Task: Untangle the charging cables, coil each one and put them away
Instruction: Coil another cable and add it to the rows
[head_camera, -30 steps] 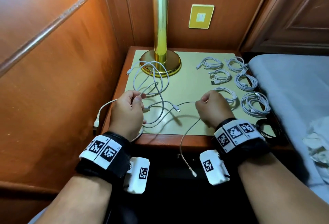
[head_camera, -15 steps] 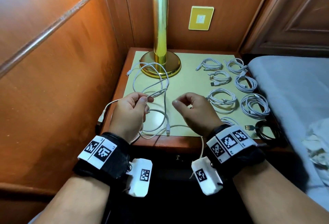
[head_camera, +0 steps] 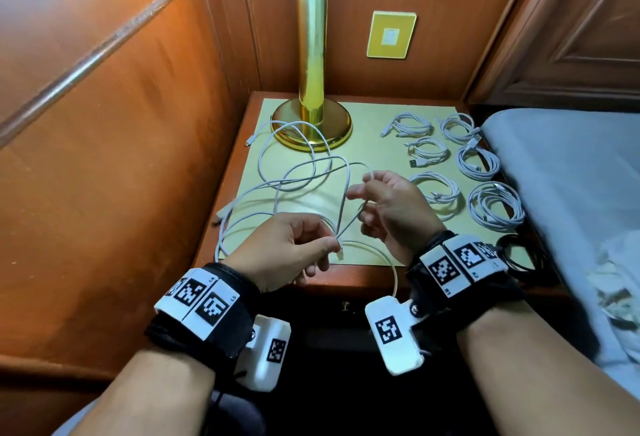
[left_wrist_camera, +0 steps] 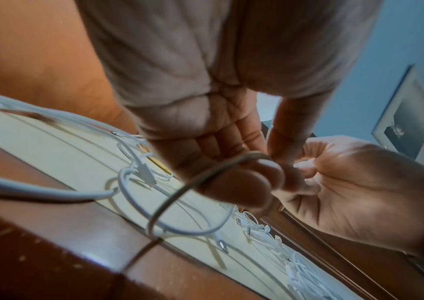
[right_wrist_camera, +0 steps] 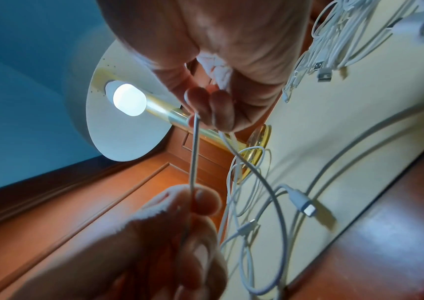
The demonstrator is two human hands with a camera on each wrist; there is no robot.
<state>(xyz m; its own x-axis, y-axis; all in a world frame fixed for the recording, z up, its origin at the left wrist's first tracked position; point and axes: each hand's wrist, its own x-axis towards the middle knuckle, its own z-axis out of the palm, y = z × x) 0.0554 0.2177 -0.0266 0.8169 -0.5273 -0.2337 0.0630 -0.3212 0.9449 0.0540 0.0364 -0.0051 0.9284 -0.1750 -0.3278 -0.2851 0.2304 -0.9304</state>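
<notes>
**Coiling the loose white cable between two pinches**

Keeping each turn the same width, I judge, will let this coil match the finished ones. Nearest, the left hand [head_camera: 287, 252] pinches the white charging cable [head_camera: 341, 208] between thumb and forefinger above the nightstand's [head_camera: 349, 278] front edge. Just beyond, the right hand [head_camera: 388, 213] has its fingers curled round the same strand, its tip poking out on top. More slack sprawls toward the brass lamp [head_camera: 311, 123]. Six coiled cables [head_camera: 495, 207] lie to the right.
</notes>
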